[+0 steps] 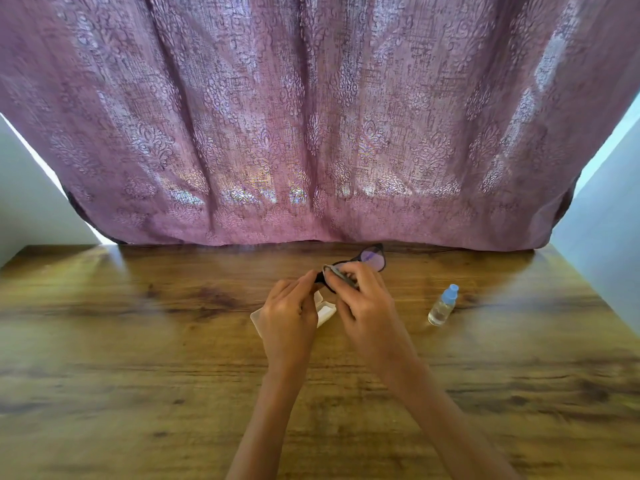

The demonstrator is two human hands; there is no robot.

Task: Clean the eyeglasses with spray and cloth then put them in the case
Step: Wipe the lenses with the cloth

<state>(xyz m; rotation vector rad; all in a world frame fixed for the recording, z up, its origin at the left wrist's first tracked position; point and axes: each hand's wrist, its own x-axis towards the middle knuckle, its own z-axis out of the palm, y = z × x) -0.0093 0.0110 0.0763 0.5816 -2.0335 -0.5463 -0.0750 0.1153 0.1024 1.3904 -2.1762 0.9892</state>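
Looks like a home room: mauve damask-patterned curtain [311,133] backlit by daylight, so a window behind it, hanging down to the back edge of a wood-grain table [138,341] — plain pale walls [31,209] either side.

Pink patterned curtain [311,116] behind wooden table [138,341], w/ pale walls [602,237].

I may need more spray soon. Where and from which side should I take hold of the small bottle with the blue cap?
Grip the spray bottle round its clear body, below the blue cap, coming from its left with the right hand, which is nearest. The body is round and stands free on the table.
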